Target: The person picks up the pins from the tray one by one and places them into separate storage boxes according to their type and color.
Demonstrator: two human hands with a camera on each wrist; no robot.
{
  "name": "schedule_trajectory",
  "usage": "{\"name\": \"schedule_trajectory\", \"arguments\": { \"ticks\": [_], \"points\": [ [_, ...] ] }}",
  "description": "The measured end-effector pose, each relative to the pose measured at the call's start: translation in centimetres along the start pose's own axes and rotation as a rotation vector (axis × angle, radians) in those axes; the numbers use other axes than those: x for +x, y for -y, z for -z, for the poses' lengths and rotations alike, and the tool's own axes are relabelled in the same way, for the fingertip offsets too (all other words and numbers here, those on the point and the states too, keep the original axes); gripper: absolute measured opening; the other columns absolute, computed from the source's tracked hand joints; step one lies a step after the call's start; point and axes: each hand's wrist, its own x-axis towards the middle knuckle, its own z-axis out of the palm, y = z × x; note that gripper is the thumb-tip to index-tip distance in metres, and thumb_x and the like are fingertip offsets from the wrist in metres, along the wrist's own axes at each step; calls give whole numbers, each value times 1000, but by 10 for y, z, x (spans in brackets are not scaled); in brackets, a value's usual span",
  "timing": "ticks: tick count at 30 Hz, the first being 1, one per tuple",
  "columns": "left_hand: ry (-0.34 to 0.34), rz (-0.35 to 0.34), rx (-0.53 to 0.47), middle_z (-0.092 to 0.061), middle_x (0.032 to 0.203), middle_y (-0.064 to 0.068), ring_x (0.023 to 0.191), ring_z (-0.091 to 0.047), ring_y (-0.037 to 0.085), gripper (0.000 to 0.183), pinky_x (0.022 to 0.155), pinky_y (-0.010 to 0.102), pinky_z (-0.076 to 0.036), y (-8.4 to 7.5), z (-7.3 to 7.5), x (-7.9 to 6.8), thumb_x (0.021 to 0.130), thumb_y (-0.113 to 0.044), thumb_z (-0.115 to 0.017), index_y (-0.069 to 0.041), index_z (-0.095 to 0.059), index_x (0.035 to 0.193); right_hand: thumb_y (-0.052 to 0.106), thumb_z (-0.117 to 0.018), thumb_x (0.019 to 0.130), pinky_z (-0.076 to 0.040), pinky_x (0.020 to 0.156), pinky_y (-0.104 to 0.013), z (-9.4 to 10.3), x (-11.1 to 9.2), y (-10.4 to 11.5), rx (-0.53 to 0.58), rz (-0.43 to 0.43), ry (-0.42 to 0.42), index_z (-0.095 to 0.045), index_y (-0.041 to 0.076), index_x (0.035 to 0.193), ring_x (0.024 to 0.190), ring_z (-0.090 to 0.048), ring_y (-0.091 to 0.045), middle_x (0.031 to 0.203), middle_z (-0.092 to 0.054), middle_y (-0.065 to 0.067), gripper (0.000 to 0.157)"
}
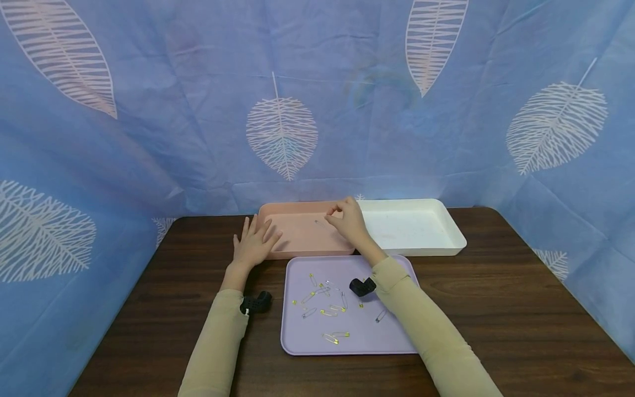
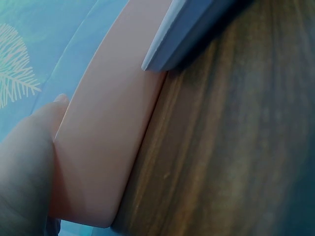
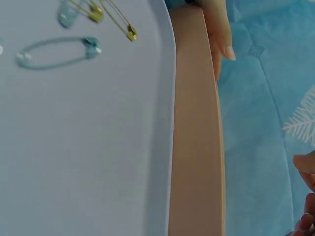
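Observation:
In the head view my left hand [image 1: 252,246], fingers spread, rests at the left end of the pink tray [image 1: 292,255]. The left wrist view shows its thumb [image 2: 29,162] against the tray's side wall. My right hand [image 1: 349,221] is over the pink tray's right part, thumb and index finger brought together. A silver safety pin [image 1: 319,223] shows just left of those fingertips, over the tray floor; I cannot tell whether they hold it. Part of the right hand [image 3: 306,196] shows at the right wrist view's edge.
Nearer me lies a lilac tray [image 1: 300,344] with several yellow and silver safety pins [image 1: 333,313] scattered on it. Right of the pink tray, a white tray [image 1: 416,226] stands partly behind the right hand. All are on a dark wooden table [image 1: 496,309] before a blue leaf-patterned cloth [image 1: 347,138].

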Motion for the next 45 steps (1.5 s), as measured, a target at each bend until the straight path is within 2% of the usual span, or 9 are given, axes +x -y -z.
{"name": "schedule_trajectory", "arguments": {
  "ticks": [9,13,18,20,23,28,35,41,45],
  "points": [
    [0,-1,-2,-2,166,12,152,6,37,75,109,76,-2,-1,1,3,94,-70,-33,-27,-24,156,13,-73,85,-31,74,-35,8,-19,2,21,12,34,-68,6,83,85,-39,-25,94,-49,-16,9],
    [-1,4,-3,-2,166,11,152,6,36,75,109,76,-3,-1,2,3,94,-70,-34,-28,-25,155,13,-73,84,-33,78,-34,9,-28,2,5,33,62,-68,7,84,89,-44,-27,95,-51,-18,8],
    [8,14,-5,-2,166,10,153,6,34,77,110,75,-3,-2,3,2,93,-72,-32,-29,-25,155,10,-74,82,-38,85,-38,10,-40,5,-4,58,100,-68,8,82,98,-49,-30,98,-54,-14,6],
    [10,15,-3,-2,166,10,153,6,35,77,110,75,-3,-1,3,2,93,-73,-32,-29,-25,155,9,-75,81,-39,86,-40,9,-45,6,-10,63,114,-68,9,80,99,-49,-28,97,-53,-9,7],
    [5,10,-3,-3,166,11,153,6,35,78,109,76,-3,-1,4,1,93,-73,-32,-28,-25,155,6,-75,80,-41,86,-39,7,-51,4,-20,81,146,-68,10,79,97,-50,-27,96,-53,-10,8],
    [-8,5,-11,-4,166,10,153,5,35,76,110,75,-3,0,2,1,93,-71,-33,-28,-26,155,2,-75,80,-40,82,-34,7,-61,-3,-6,152,247,-70,10,80,90,-49,-26,94,-52,-13,10],
    [3,4,-15,-2,166,11,152,7,36,76,109,76,-1,-1,2,0,94,-70,-33,-27,-25,156,6,-73,81,-45,88,-33,12,-72,-9,-30,229,457,-73,11,89,96,-51,-20,97,-51,-2,9],
    [6,5,-9,-2,166,11,152,7,36,78,109,76,-1,0,1,0,93,-73,-31,-27,-24,156,4,-73,81,-41,88,-30,14,-76,-6,-78,253,617,-75,16,91,97,-47,-14,97,-53,-1,15],
    [3,0,-20,-2,166,9,153,7,34,78,110,75,-1,0,0,0,92,-74,-30,-29,-25,155,2,-71,81,-38,87,-31,12,-77,-6,-110,251,674,-75,17,91,96,-44,-14,98,-54,-2,18]
  ]
}}
